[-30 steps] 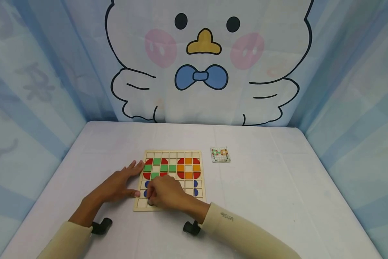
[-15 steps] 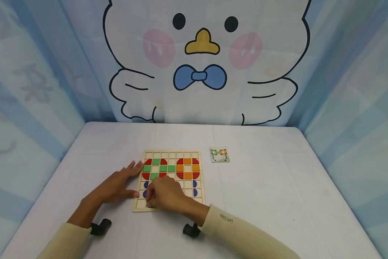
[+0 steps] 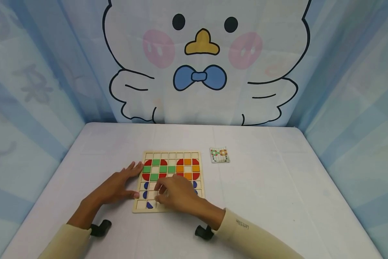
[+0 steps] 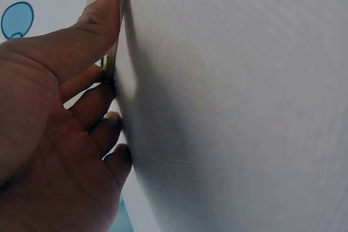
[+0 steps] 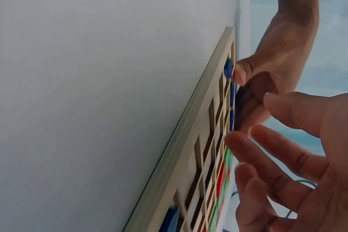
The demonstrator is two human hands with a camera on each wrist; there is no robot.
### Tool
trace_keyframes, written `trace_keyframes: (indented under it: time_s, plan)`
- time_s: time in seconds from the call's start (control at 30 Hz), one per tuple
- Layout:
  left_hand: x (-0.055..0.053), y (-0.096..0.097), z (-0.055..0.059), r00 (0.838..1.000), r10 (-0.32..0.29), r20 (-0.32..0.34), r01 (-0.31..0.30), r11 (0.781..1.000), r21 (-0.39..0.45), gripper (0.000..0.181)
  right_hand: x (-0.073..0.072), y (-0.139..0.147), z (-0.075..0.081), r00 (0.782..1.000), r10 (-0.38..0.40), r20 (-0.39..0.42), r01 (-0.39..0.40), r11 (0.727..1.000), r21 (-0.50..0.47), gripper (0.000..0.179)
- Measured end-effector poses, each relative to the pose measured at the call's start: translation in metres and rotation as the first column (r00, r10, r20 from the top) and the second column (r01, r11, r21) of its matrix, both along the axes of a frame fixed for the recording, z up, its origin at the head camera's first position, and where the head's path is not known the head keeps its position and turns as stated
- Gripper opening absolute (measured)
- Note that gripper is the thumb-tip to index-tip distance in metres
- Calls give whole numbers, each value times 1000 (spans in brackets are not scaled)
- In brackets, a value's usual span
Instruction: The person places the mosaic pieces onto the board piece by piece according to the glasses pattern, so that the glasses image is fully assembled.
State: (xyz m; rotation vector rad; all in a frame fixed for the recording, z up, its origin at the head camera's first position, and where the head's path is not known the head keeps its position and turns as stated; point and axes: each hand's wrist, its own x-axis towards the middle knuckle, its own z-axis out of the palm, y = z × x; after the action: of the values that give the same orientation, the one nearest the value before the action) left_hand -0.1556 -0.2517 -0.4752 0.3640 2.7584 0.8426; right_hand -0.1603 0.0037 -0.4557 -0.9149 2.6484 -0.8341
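A square wooden grid board lies on the table with coloured tiles set in its cells. My left hand rests against its left edge, fingers spread, thumb pressed to the rim in the left wrist view. My right hand hovers over the lower middle of the grid, thumb and fingers apart with nothing between them. A blue triangle tile sits in the bottom row, left of the right hand. Green tiles and red, orange and blue ones fill other cells. The right hand hides part of the lower rows.
A small pattern card with a similar coloured design lies beyond the board's right corner. White cloth covers the table. Printed curtains stand behind and at both sides.
My right hand has let go of the blue triangle tile in the bottom row and moved right, its fingers parting. The left hand stays at the board's edge.
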Motion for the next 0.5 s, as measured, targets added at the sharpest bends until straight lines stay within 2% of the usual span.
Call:
trace_keyframes:
  time_s: [0.13,0.3,0.4,0.5]
  plan:
    - [0,0,1,1000,-3,9,3,1000,-1,107,-1,17,0,998,-50,-34,50,999,4,30]
    - [0,-2,0,1000,-5,-13,4,1000,-5,94,-1,39,2,986,-109,-128,112,994,13,46]
    - [1,-2,-2,999,3,-39,-4,999,-34,88,-3,53,2,962,-154,-226,165,986,28,56]
    - [2,0,-6,995,12,-94,-23,993,-117,83,-6,69,2,919,-202,-338,223,974,25,64]
